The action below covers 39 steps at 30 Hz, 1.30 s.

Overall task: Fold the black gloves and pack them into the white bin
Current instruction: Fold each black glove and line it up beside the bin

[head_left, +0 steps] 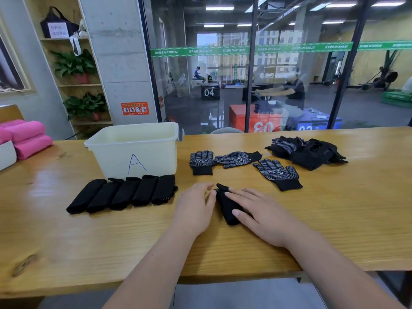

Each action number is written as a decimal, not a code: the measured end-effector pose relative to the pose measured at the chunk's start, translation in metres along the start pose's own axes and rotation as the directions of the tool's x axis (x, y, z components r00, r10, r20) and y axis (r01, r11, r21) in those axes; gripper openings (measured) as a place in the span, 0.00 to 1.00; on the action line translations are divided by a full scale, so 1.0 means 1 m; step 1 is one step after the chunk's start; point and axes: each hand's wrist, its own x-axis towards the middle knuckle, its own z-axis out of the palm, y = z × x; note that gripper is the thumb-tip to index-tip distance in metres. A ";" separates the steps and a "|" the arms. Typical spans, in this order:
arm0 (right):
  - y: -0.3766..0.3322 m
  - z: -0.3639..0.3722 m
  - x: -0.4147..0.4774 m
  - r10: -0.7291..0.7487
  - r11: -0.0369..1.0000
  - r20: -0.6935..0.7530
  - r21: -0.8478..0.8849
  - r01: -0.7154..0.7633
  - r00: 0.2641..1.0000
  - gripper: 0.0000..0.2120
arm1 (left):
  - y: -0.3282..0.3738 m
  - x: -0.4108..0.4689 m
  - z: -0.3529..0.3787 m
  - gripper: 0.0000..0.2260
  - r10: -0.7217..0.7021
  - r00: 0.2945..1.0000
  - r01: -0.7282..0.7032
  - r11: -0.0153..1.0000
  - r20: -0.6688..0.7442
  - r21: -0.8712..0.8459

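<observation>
Pink rolls: we are seeing them lying at the tabletop's far left, with the picture's edge cutting them off.
White bin: it is standing behind the folded row with a blue "A" on its front; that front wall is hiding its floor from us, so we cannot tell what is inside.
Folded gloves: five black ones are lying side by side, touching, just in front of the bin.
Left hand: it is resting flat with loose, straight fingers, holding nothing, its fingertips reaching the edge of the middle glove.
Middle glove: this folded black one is lying between both hands, partly covered by them.
Right hand: it is pressing down on the middle glove with flat, spread fingers.
Flat gloves: three dotted ones are lying unfolded beyond the hands.
Glove pile: it is sitting far right in a tangled heap, so we are not making out a count.
</observation>
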 end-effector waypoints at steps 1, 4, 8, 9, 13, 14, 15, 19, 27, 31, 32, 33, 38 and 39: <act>0.000 0.000 0.001 0.010 1.000 0.028 -0.004 -0.009 1.000 0.27 | -0.001 0.000 0.000 0.17 0.008 1.000 -0.008 1.000 0.004 -0.021; 0.001 0.001 0.001 0.021 1.000 0.045 0.005 -0.021 0.999 0.27 | -0.002 0.000 0.002 0.19 0.092 0.995 -0.091 0.995 0.047 -0.027; 0.006 0.002 0.002 0.026 0.992 0.038 0.119 -0.031 0.999 0.26 | 0.000 0.001 0.007 0.22 0.110 0.986 -0.130 0.978 0.128 0.160; 0.005 0.001 0.002 0.036 0.989 0.049 0.142 -0.042 0.998 0.26 | 0.002 0.000 0.006 0.23 0.102 0.986 -0.126 0.975 0.132 0.186; 0.000 -0.003 0.002 0.043 0.997 0.082 0.065 -0.049 0.996 0.27 | 0.010 -0.005 0.002 0.24 0.089 0.986 -0.122 0.960 0.138 0.252; -0.001 -0.004 0.002 0.044 0.997 0.083 0.053 -0.049 0.996 0.27 | 0.010 -0.007 -0.001 0.24 0.100 0.985 -0.135 0.954 0.142 0.267; -0.002 -0.004 0.001 0.047 0.997 0.084 0.051 -0.051 0.995 0.28 | 0.008 -0.009 -0.005 0.24 0.111 0.982 -0.150 0.950 0.150 0.274; -0.020 -0.010 -0.003 0.020 0.997 0.069 0.076 -0.026 0.997 0.29 | -0.012 -0.019 -0.026 0.25 0.118 0.974 -0.164 0.957 0.195 0.241; -0.089 0.003 0.017 -0.101 0.983 0.019 0.159 0.097 0.995 0.30 | -0.055 -0.060 -0.078 0.25 0.129 0.981 -0.161 0.957 0.143 0.242; -0.122 0.017 0.030 -0.160 0.967 -0.008 0.201 0.159 0.987 0.30 | -0.078 -0.086 -0.101 0.25 0.082 0.987 -0.114 0.963 0.137 0.246; -0.131 0.020 0.032 -0.168 0.962 -0.011 0.216 0.166 0.986 0.30 | -0.084 -0.092 -0.107 0.24 0.067 0.990 -0.096 0.966 0.126 0.240; -0.140 0.022 0.034 -0.177 0.957 -0.015 0.230 0.176 0.984 0.30 | -0.090 -0.097 -0.114 0.24 0.054 0.992 -0.080 0.969 0.117 0.233; -0.181 0.033 0.048 -0.224 0.937 0.002 0.276 0.215 0.975 0.24 | -0.111 -0.120 -0.148 0.23 -0.011 0.997 -0.008 0.974 0.079 0.226; -0.187 0.035 0.051 -0.234 0.934 0.008 0.280 0.222 0.972 0.23 | -0.114 -0.124 -0.155 0.23 -0.020 0.997 0.003 0.973 0.071 0.232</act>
